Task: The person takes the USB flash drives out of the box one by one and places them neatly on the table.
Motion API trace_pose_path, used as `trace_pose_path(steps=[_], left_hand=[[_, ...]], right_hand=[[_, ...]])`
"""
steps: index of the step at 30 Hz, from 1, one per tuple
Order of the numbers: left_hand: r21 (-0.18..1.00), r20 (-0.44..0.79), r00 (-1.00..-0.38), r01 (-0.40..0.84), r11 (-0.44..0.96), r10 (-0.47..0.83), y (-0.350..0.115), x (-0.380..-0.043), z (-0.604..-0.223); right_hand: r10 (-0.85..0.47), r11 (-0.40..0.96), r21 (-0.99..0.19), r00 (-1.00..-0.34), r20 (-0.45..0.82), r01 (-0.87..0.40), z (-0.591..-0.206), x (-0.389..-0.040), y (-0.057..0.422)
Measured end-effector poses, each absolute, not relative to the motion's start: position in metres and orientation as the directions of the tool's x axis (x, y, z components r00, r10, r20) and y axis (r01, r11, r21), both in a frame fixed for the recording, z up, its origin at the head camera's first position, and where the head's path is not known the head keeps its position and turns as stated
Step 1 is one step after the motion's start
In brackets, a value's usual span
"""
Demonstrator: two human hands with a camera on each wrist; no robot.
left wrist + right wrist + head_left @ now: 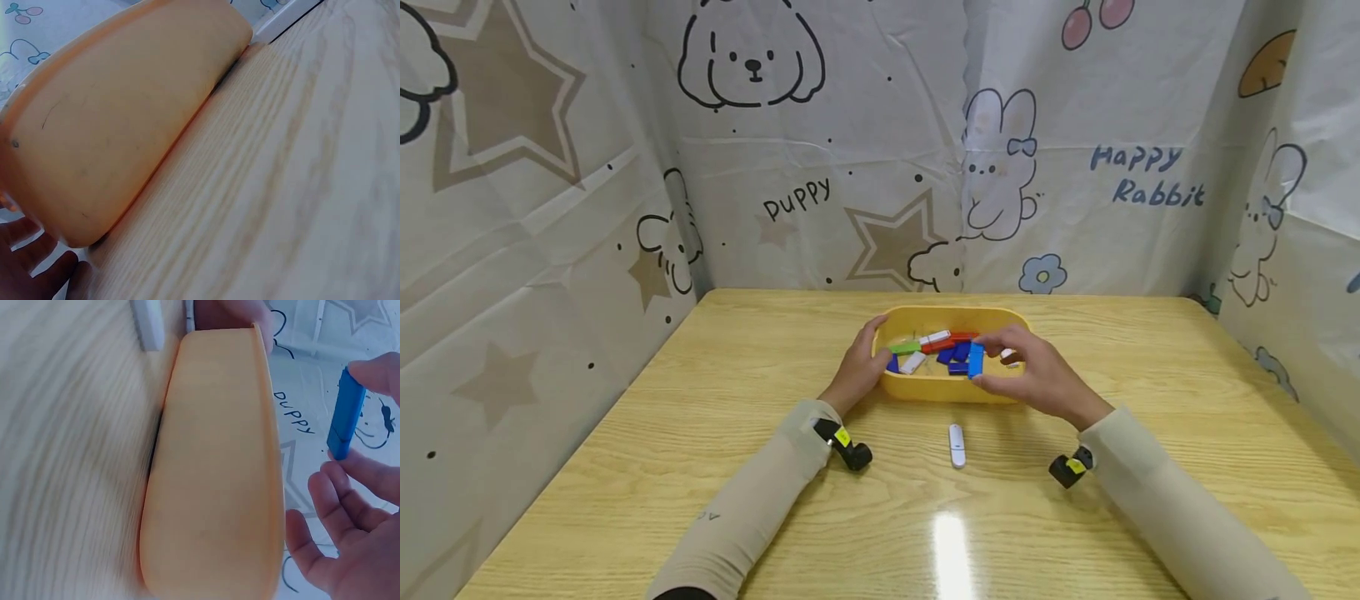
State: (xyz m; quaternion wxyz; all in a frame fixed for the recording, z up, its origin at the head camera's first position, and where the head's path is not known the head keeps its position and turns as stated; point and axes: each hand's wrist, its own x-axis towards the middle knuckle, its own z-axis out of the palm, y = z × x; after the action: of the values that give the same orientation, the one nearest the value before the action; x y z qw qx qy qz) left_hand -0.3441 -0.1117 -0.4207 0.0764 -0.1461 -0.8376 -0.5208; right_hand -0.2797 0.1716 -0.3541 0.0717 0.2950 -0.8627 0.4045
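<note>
Between the thumb and a fingertip of my right hand [1037,379] is a bright blue USB stick [976,361], pinched by its two ends. In the right wrist view the blue stick [347,415] shows above the rim level of a yellow plastic bin [212,456]. My left hand [859,367] grips the left end of the bin [951,389], thumb at the rim. The left wrist view shows its fingers [31,253] against the bin's lower end. Inside lie several sticks: green [905,347], red [962,337], white [913,362] and dark blue [958,368].
A white USB stick [957,446] lies on the wooden table [760,367] in front of the bin, between my forearms. Printed curtains [865,150] hang close around the table's back and sides. Each wrist carries a small black camera [853,454].
</note>
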Motion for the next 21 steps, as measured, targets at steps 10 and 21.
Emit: trace_pose_path(steps=[10,21], left_hand=[[0.85,0.275,-0.949,0.314,0.423,0.15,-0.111,-0.344,-0.419],[0.847,0.279,-0.948,0.318,0.425,0.153,-0.11,-0.345,-0.421]], right_hand=[[-0.58,0.582,-0.51,-0.763,0.285,-0.633,-0.351,-0.255,0.182],[-0.703,0.581,-0.545,-0.71,0.038,-0.604,-0.354,-0.251,0.18]])
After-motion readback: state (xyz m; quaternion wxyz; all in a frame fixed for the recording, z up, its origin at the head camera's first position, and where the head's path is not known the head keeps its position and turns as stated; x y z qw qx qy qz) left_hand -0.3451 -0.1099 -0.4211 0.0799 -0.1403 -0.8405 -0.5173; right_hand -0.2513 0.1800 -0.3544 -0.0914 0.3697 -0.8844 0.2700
